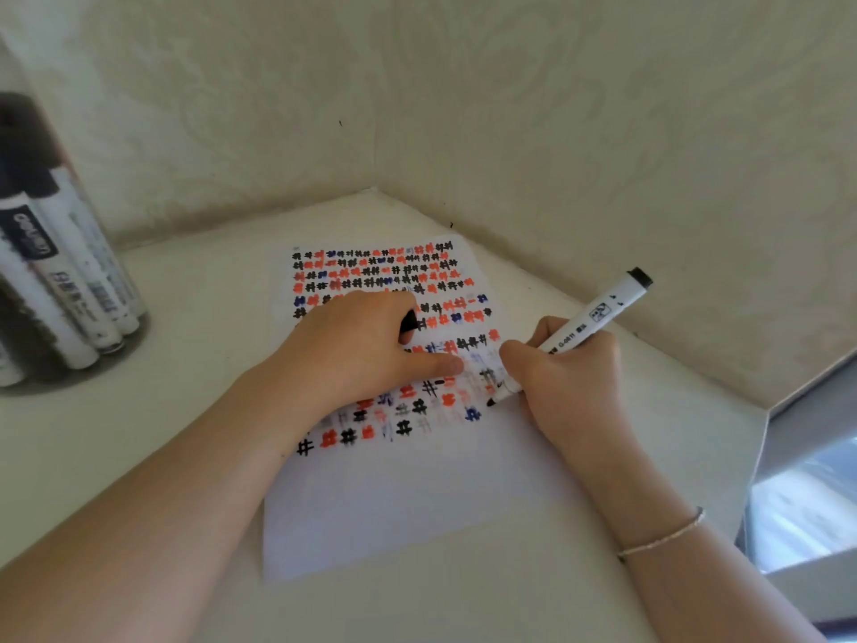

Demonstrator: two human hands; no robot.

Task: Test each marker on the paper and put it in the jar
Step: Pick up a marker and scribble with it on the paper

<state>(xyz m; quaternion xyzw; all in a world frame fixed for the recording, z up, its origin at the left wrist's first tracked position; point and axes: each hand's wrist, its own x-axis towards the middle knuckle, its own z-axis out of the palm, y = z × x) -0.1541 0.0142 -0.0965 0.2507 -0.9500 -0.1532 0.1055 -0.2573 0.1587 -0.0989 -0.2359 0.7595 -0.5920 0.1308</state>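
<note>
A white sheet of paper [394, 494] lies on the cream table, its upper half covered with rows of black, red and blue hash marks. My right hand [570, 382] grips a white marker [589, 322] with a black end, its black tip touching the paper at the right end of the marks. My left hand [357, 350] rests on the paper with fingers curled round a black marker cap [409, 321], thumb stretched along the sheet. A clear jar [60, 271] at the far left holds several white markers with black caps.
The table [139, 433] sits in a wall corner, walls close behind and to the right. A grey metallic edge [797, 457] stands at the right side. A thin bracelet [663, 536] circles my right wrist.
</note>
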